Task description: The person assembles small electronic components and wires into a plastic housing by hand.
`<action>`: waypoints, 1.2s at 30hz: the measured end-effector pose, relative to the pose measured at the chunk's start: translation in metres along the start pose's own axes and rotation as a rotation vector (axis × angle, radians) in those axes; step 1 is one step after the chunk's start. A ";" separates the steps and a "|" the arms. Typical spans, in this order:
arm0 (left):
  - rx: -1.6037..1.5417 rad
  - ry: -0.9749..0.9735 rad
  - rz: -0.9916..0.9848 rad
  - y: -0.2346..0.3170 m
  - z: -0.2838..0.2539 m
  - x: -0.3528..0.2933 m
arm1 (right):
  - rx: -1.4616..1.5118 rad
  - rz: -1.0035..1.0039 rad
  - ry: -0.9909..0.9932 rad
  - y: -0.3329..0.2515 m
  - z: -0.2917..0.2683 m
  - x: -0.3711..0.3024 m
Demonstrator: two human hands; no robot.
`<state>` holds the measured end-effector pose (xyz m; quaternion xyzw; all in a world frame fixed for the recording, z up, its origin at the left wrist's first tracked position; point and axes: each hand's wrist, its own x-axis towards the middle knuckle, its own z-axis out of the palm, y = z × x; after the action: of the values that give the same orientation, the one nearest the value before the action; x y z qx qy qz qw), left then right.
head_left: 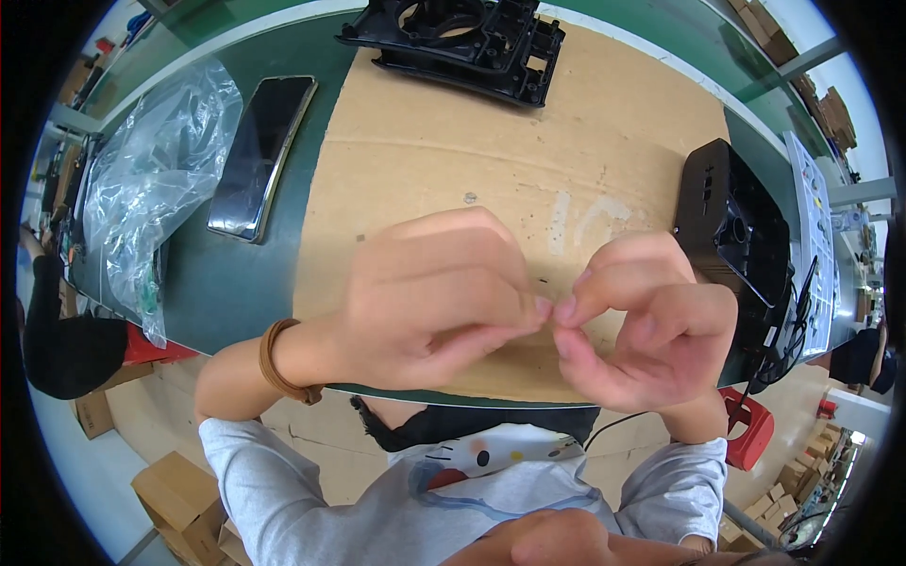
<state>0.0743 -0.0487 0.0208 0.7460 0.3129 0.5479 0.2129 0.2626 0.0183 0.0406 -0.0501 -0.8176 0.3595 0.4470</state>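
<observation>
My left hand [439, 297] is closed in a pinch over the cardboard sheet [453, 170], slightly smeared by motion, a brown band round its wrist. Opposite it, my right hand [656, 321] curls with thumb and forefinger nearly together. The fingertips of both hands meet or almost meet; anything between them is too small to make out. A tiny dark bit [542, 280] lies on the cardboard just beyond the fingertips. To the right of my right hand stands a black plastic housing [731, 217], its hollow side showing.
A black moulded frame [472, 52] with a round opening lies at the cardboard's far edge. On the left are a phone [261, 160] and a clear plastic bag [160, 179]. A black cable [788, 340] hangs at the right, near a white tray [813, 245] and a red stool [750, 429].
</observation>
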 end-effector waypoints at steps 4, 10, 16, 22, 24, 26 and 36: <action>0.154 0.022 0.129 -0.001 0.005 -0.003 | 0.021 0.059 0.063 -0.001 0.005 -0.001; 0.206 0.041 0.108 0.001 0.008 -0.005 | -0.058 0.035 0.052 -0.004 0.004 0.000; 0.464 0.007 0.276 -0.005 0.005 -0.007 | -0.199 0.025 -0.115 -0.003 0.001 0.002; 0.439 0.001 0.346 -0.005 0.009 -0.009 | 0.138 0.266 -0.012 0.000 0.002 -0.005; 0.402 0.024 0.307 -0.001 0.013 -0.010 | 0.253 0.452 -0.101 0.000 -0.001 0.000; 0.364 0.047 0.270 -0.001 0.014 -0.011 | 0.338 0.501 -0.031 0.004 0.000 0.000; 0.226 0.098 0.221 0.002 0.012 -0.009 | 0.228 0.292 -0.100 0.002 -0.007 0.003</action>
<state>0.0841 -0.0558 0.0120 0.7673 0.2989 0.5651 0.0504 0.2654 0.0252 0.0439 -0.0994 -0.7768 0.5130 0.3515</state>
